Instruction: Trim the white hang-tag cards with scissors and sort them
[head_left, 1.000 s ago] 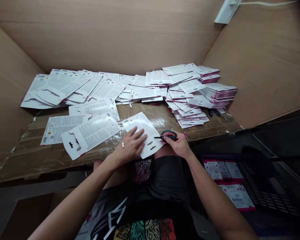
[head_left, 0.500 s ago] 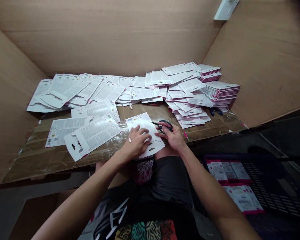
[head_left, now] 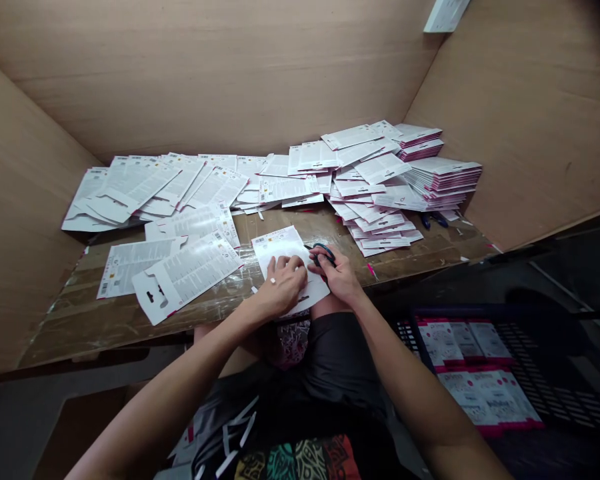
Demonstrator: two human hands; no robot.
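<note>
A white card packet point(head_left: 279, 245) with a hang-hole flap lies at the table's front edge, its lower end jutting out over my lap. My left hand point(head_left: 283, 285) rests on top of it, fingers apart and slightly bent; the thumb's tip cannot be made out. In my right hand point(head_left: 341, 275) is a pair of scissors point(head_left: 325, 252) with dark loop handles, the fingers closed around them. The scissors are at the packet's right edge, with their blades pointing left; how far they are spread cannot be seen. A small white scrap clings to the back of my left hand.
Loose packets point(head_left: 187, 273) lie to the left, and a long heap point(head_left: 145, 183) runs along the cardboard wall. Neater stacks point(head_left: 443, 183) stand at right, beside dark-handled pliers point(head_left: 434, 220). A dark basket point(head_left: 555, 393) with pink-and-white packs sits low on the right.
My left hand has slid right and a little down over the packet, its fingers now more bent. The scissors have turned and shifted slightly left in my right hand.
</note>
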